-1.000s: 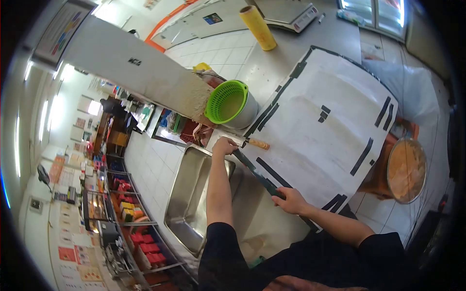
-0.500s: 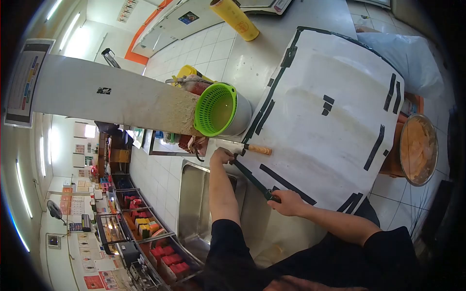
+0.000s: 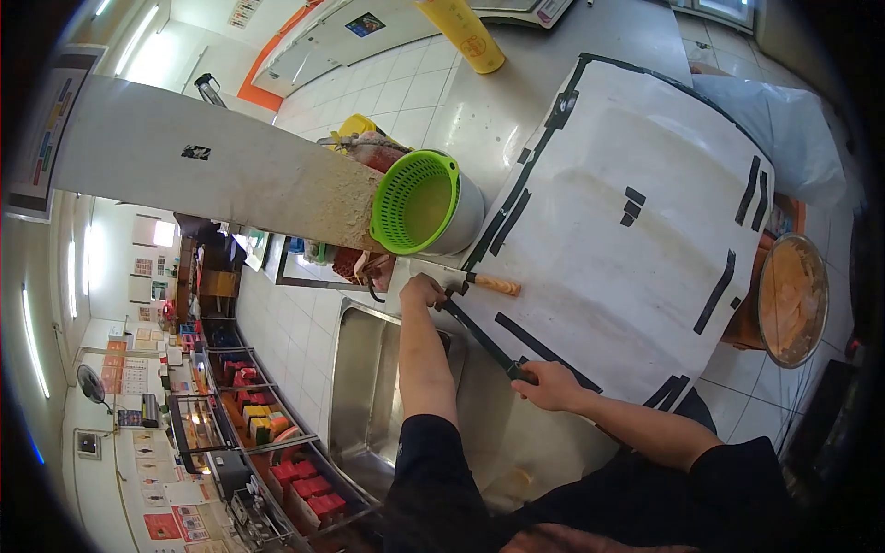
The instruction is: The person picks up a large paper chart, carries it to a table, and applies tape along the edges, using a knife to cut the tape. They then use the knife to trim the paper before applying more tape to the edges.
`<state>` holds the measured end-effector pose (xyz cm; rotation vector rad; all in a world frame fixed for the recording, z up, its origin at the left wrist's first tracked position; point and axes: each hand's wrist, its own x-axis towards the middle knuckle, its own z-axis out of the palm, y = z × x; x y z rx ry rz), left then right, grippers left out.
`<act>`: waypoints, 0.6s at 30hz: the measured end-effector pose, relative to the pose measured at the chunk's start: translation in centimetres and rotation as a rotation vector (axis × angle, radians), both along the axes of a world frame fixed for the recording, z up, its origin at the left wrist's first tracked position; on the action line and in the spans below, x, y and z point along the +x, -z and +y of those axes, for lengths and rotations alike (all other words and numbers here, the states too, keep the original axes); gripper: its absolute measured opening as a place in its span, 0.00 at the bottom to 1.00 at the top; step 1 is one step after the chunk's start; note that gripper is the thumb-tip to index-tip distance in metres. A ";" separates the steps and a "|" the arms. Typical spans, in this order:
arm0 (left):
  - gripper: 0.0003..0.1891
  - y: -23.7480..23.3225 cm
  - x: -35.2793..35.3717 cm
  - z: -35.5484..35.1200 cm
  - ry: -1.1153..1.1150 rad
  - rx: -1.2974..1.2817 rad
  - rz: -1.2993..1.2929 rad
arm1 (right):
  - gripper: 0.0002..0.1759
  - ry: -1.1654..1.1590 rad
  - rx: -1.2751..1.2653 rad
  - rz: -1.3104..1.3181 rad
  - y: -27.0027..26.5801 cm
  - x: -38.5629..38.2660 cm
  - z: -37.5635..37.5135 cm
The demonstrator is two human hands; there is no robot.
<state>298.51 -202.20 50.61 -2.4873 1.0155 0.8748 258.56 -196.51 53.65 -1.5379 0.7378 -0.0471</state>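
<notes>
Tape strip [image 3: 479, 336] stretched along sheet [image 3: 627, 249] edge, left hand [image 3: 422, 290] and right hand [image 3: 551, 384] grips clamped on ends; other edges look done.

A green colander [image 3: 419, 205] sits in a steel pot [image 3: 468, 219]. Well beyond the colander lies a yellow roll [image 3: 464, 32]. Just below it is a wooden-handled knife [image 3: 493, 285], and lower still the sink [image 3: 364, 387]. Far to its right are a metal bowl [image 3: 791, 300] and a plastic bag [image 3: 779, 115].
</notes>
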 end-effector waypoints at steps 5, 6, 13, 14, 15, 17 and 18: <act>0.18 -1.8 -2.3 -0.9 0.114 0.050 -0.181 | 0.26 -0.020 0.038 0.002 -0.4 0.1 0.2; 0.20 -2.0 -2.7 -1.0 0.138 0.057 -0.213 | 0.25 -0.024 0.049 0.019 -0.4 0.0 0.2; 0.20 -3.5 -4.9 -1.9 0.274 0.088 -0.457 | 0.21 -0.015 0.091 0.075 -0.6 -2.2 0.8; 0.17 -2.8 -4.6 -2.2 0.287 0.108 -0.459 | 0.21 -0.007 0.105 0.083 -0.7 -3.0 1.0; 0.13 -2.1 -4.4 -2.5 0.299 0.126 -0.461 | 0.20 0.001 0.117 0.091 -1.1 -4.0 1.1; 0.09 -0.9 -4.9 -2.6 0.360 0.089 -0.516 | 0.20 0.016 0.119 0.082 -1.4 -6.2 1.9; 0.09 -0.3 -5.3 -2.6 0.391 0.069 -0.543 | 0.19 0.024 0.104 0.063 -1.2 -7.5 2.5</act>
